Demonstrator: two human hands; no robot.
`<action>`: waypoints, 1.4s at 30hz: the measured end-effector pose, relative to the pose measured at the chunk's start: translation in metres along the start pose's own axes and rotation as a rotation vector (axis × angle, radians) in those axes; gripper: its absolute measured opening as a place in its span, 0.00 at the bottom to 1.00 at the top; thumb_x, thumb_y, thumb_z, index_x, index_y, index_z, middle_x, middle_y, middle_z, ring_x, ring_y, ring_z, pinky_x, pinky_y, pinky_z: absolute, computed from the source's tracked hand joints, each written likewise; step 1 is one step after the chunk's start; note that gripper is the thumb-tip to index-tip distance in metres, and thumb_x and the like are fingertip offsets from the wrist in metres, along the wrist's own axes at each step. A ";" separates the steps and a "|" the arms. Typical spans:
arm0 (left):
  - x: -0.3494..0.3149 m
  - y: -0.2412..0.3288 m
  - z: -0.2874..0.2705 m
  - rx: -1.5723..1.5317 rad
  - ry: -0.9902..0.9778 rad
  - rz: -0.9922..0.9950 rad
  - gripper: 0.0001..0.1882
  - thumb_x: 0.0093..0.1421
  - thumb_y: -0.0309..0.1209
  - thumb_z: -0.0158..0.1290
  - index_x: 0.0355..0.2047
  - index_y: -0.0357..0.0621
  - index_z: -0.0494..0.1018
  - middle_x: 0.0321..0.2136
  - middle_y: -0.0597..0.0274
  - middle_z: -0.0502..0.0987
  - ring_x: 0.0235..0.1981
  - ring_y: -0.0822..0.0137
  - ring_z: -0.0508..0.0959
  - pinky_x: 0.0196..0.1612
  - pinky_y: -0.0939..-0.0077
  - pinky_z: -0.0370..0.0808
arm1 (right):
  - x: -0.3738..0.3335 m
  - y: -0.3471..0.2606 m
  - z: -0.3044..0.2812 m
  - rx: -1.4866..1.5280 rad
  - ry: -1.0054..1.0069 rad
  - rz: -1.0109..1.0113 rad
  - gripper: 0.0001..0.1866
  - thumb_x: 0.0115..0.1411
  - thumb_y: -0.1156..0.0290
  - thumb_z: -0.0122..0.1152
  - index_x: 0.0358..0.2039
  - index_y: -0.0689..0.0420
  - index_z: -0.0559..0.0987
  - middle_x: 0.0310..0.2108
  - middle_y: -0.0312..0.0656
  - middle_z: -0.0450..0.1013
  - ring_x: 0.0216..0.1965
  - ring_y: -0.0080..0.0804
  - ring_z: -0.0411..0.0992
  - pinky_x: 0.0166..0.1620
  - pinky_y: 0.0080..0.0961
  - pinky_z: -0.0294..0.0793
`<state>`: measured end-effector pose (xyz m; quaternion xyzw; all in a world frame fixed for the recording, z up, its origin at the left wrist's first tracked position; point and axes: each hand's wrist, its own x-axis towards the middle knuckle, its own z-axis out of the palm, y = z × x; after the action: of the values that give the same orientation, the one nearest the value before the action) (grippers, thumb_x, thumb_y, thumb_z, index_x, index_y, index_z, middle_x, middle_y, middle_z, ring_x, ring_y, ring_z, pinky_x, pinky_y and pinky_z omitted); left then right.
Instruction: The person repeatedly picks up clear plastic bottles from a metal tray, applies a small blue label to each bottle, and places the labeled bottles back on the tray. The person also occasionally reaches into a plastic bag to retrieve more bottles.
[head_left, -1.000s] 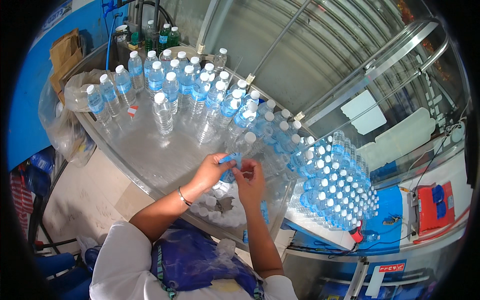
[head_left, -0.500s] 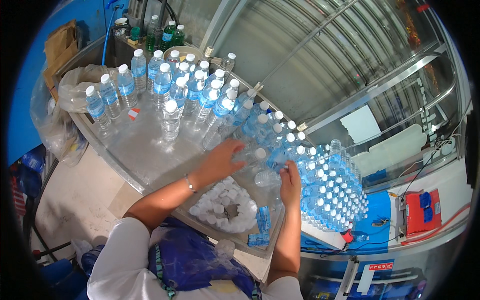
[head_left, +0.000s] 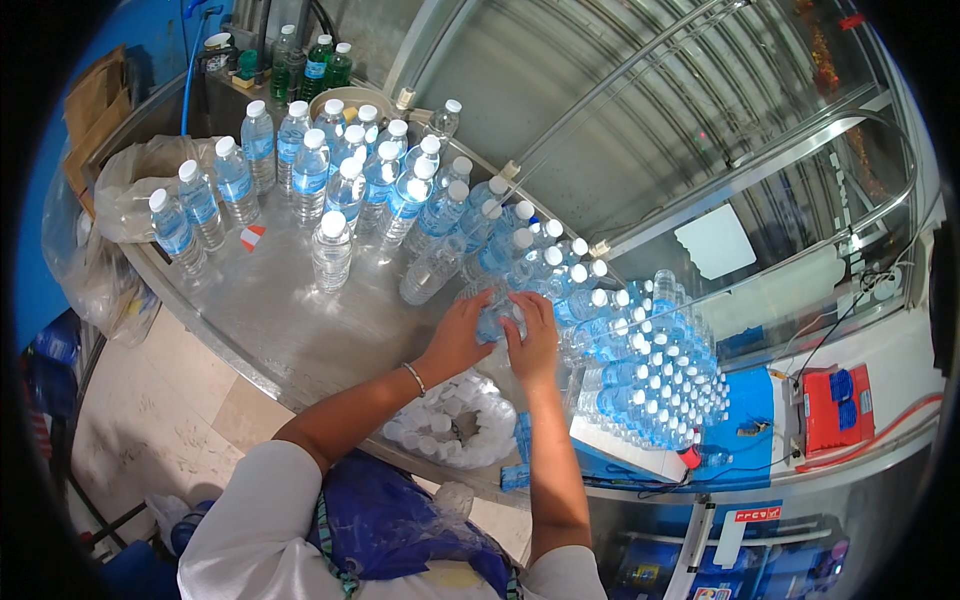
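My left hand (head_left: 460, 338) and my right hand (head_left: 533, 345) meet over the metal counter, closed from both sides around a clear plastic bottle (head_left: 494, 320). The fingers hide much of it, and I cannot tell whether it has a cap. Just left of my hands, a bottle without a visible label (head_left: 432, 271) leans on the counter. A capped bottle with no label (head_left: 332, 255) stands further left. Near my forearms lies a clear bag of white caps (head_left: 450, 425). Partly behind my right forearm are blue labels (head_left: 515, 477).
Several capped bottles with blue labels (head_left: 312, 170) stand along the far side. A dense stack of bottles (head_left: 655, 385) fills the right. Green bottles (head_left: 318, 65) stand at the back left, beyond a plastic bag (head_left: 140, 190). A metal rail (head_left: 600, 85) slants across the back.
My right hand has moved left and my left hand slightly right, so they now meet around the bottle. The view has shifted a little.
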<state>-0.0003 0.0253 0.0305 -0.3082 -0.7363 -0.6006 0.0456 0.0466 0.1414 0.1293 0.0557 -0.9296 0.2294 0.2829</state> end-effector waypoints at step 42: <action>-0.068 0.074 -0.135 0.068 -0.462 -0.288 0.38 0.40 0.44 0.69 0.47 0.33 0.69 0.35 0.44 0.79 0.39 0.47 0.80 0.44 0.60 0.76 | -0.115 0.052 -0.052 0.324 -0.130 0.560 0.13 0.64 0.60 0.56 0.44 0.53 0.79 0.26 0.47 0.73 0.26 0.41 0.70 0.34 0.33 0.71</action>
<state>0.0514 -0.1181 0.1009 -0.3275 -0.7832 -0.4894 -0.1994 0.1569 0.2083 0.0835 -0.1434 -0.8763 0.4392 0.1363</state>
